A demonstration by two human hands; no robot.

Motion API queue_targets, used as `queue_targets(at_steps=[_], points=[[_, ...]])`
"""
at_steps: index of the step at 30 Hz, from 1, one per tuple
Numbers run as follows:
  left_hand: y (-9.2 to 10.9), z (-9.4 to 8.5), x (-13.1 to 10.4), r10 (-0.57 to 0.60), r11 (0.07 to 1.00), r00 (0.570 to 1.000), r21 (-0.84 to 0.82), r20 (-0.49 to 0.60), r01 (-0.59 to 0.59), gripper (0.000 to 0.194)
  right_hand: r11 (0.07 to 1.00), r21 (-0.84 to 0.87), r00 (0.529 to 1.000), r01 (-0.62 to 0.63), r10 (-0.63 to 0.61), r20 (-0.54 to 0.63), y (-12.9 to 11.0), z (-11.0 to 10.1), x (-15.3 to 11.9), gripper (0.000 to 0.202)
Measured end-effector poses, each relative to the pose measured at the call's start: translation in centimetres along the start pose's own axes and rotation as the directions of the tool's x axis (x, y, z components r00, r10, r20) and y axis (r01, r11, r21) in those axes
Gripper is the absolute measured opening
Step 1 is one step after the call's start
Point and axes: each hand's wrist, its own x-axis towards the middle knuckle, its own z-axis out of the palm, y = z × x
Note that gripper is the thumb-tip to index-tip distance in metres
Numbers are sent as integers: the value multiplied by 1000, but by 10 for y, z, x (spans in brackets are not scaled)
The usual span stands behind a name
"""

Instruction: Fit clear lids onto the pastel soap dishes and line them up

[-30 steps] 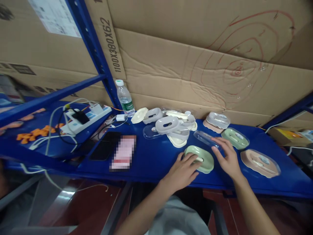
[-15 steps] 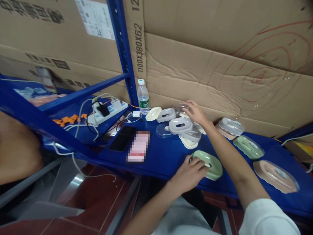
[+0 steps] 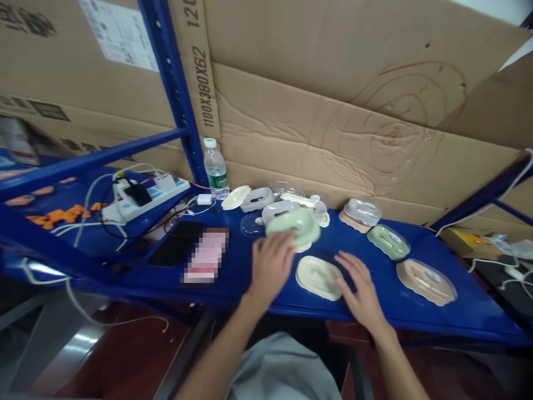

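My left hand point(image 3: 272, 258) grips the near edge of a green oval soap dish point(image 3: 308, 229), which is blurred and raised in front of the pile. To the right, my right hand point(image 3: 358, 286) has its thumb and fingers apart beside a cream oval dish point(image 3: 318, 278) lying flat on the blue table. Its thumb is close to the dish's right edge; I cannot tell whether they touch. Behind the green dish is a pile of grey slotted dishes point(image 3: 259, 200), cream pieces point(image 3: 236, 198) and clear lids point(image 3: 252, 224), partly covered by it.
At right stand lidded dishes: one pinkish with a grey part point(image 3: 360, 214), one green point(image 3: 389, 243), one pink point(image 3: 427, 282). Toward the left are a water bottle point(image 3: 216, 172), a dark phone point(image 3: 175, 243), a blurred-out screen point(image 3: 207, 255) and a power strip point(image 3: 145, 201). Cardboard point(image 3: 287, 116) walls the back.
My left hand has lifted the green dish up and away toward the pile. My right hand has come back from the pile. A cream dish now lies near the front edge. The view has shifted right.
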Motion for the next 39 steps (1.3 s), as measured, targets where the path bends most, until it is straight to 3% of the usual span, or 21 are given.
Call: queue_targets(at_steps=[3, 4, 7, 10, 14, 21, 31, 35, 39], points=[[-58, -11, 66, -223, 975, 974, 31, 41, 222, 36, 993, -114, 990, 30, -13, 141, 2, 16, -27, 61], [-78, -13, 89, -251, 968, 966, 42, 65, 249, 39, 990, -138, 986, 35, -12, 164, 2, 21, -29, 60], [-129, -11, 147, -280, 960, 948, 70, 150, 273, 38, 989, -148, 988, 14, 9, 154, 2, 27, -27, 51], [-159, -1, 170, -243, 970, 923, 71, 299, 233, 31, 997, -83, 993, -2, 11, 114, 5, 27, -26, 41], [-176, 13, 163, -190, 982, 910, 60, 369, 180, 38, 1000, 13, 997, -13, 12, 82, 7, 26, -28, 34], [-196, 24, 142, -188, 982, 916, 38, 355, 187, 57, 1000, 18, 999, -18, 17, 29, 8, 29, -30, 27], [-210, 10, 127, -251, 967, 912, 49, 324, 249, 62, 994, 60, 996, -89, 89, 3, 8, 26, -29, 22], [-202, 3, 113, -256, 965, 909, 35, 330, 259, 64, 986, 144, 996, -84, 89, -30, 15, 10, 4, 23], [-182, -4, 101, -280, 959, 912, 36, 300, 283, 66, 996, 81, 991, -30, 40, -126, 42, 0, 79, 33]])
